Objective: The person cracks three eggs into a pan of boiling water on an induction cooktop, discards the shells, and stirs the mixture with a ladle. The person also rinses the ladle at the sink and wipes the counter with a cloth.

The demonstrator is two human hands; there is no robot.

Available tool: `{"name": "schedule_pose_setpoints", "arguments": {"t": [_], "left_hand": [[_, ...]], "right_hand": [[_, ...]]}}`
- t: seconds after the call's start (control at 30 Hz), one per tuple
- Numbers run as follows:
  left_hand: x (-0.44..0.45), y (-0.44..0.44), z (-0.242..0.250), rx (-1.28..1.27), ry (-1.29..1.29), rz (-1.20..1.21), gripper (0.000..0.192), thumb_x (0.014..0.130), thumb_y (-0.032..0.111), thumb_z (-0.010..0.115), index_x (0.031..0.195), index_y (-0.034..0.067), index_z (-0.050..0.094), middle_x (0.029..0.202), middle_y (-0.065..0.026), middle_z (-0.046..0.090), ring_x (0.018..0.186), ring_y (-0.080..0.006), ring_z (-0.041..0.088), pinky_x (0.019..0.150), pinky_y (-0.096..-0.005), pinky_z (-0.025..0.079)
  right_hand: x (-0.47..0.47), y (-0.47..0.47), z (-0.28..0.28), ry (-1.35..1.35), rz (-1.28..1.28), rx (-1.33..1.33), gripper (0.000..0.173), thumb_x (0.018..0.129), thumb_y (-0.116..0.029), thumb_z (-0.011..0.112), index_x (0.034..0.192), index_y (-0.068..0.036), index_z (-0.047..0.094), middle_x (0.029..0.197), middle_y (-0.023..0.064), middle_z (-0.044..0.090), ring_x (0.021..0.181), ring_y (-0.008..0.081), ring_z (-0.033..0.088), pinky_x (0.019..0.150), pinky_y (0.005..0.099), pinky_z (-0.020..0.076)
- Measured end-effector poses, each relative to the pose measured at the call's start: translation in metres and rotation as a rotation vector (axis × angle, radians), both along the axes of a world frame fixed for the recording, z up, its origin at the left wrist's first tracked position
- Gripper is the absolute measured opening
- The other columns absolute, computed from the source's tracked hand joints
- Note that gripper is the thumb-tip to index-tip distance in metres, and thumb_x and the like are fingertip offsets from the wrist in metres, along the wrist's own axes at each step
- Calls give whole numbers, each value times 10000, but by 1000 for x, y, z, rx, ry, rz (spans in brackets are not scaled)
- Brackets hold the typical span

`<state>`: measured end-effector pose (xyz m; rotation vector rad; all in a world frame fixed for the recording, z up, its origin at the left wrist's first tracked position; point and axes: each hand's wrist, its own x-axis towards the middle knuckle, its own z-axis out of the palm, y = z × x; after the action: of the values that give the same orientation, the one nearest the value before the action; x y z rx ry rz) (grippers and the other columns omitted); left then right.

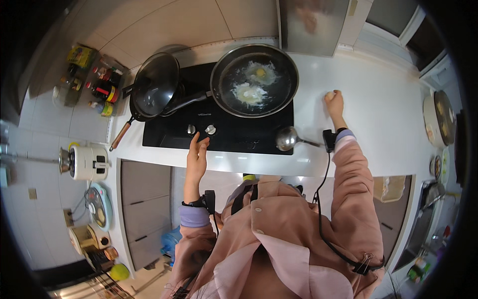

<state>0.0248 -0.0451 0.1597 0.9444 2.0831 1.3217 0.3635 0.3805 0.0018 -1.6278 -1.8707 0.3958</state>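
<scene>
My left hand [198,153] is just below the two knobs on the front of the black glass cooktop [239,136], fingers apart and holding nothing. Its fingertips are near the right knob [210,129]. Over the white counter, right of the cooktop, my right hand [335,104] is closed around a small pale rounded thing, which looks like an egg [330,95]. A large black frying pan [285,89] stands on the right burner. In it lie two cracked eggs, one with a visible yolk [260,72], the other mostly whitish [249,93]. A metal ladle [287,138] rests across the cooktop's right front edge.
A lidded wok [155,86] with a wooden handle [121,136] stands at the left, near the frying pan's handle. Sauce bottles [108,91] are in the left corner. A white appliance [87,162] stands on the left counter, a lidded round cooker [437,119] at the far right.
</scene>
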Motion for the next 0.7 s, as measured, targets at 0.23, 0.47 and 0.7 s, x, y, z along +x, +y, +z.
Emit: {"name": "schedule_pose_setpoints", "arguments": {"t": [0.23,0.47,0.7], "left_hand": [[-115,19,-40,1,-15,-199,456,999,194,536,1396,2,423,1231,-168,629,1115,-220,613,955,-303,466],[-130,63,-83,-157,137,-314,436,925,117,640,1324,10,501,1183,-153,649,1067,-219,630,910,-320,500],[-117,69,-100,-256,309,-391,483,814,37,701,1273,21,551,1053,-149,661,969,-278,643,862,-366,520]], "right_hand": [[-21,-125,85,443,54,-60,423,807,-149,750,1164,-9,572,1073,128,637,939,209,638,774,323,539],[-74,-282,106,386,322,-267,414,779,-80,759,1148,-45,576,1040,74,615,949,186,618,747,308,540],[-110,-314,91,339,372,-357,388,785,-97,749,1124,-18,577,1036,154,579,956,319,621,809,365,535]]}}
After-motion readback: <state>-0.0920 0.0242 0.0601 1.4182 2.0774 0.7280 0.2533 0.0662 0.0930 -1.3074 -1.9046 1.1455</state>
